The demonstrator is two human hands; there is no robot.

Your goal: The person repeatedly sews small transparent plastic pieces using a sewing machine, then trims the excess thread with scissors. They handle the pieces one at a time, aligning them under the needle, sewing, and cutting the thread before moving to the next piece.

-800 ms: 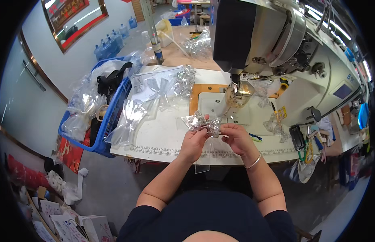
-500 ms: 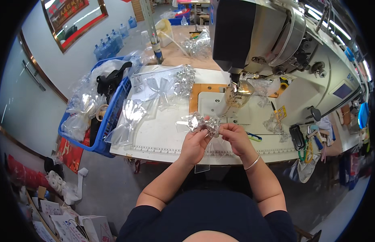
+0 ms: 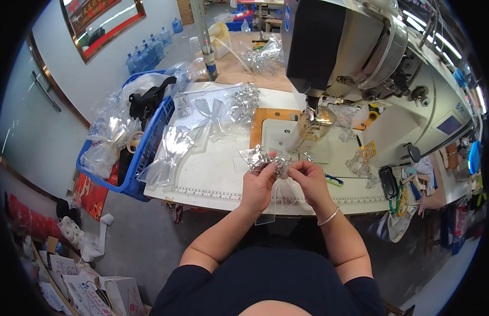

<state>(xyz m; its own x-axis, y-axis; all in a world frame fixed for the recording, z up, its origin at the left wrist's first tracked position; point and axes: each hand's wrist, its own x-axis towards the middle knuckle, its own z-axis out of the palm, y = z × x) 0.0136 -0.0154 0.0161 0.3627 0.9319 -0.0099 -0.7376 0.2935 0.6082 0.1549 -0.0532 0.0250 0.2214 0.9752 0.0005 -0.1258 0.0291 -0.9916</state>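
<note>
Left hand (image 3: 259, 185) pinches a crumpled, shiny silver bunch of film (image 3: 281, 169) between thumb and fingers; the right hand (image 3: 310, 181) has thumb and fingertips closed on its three o'clock edge. From where I stand, both forearms slant inward from six o'clock, hands close together over the white, curved-edged worktop (image 3: 202, 169). One o'clock of them looms a black-and-grey sewing machine (image 3: 355, 47).

Glossy, crinkled silver bundle (image 3: 257, 157) — shiny clear-plastic bow (image 3: 174, 151) — smooth white tabletop (image 3: 210, 171).
</note>
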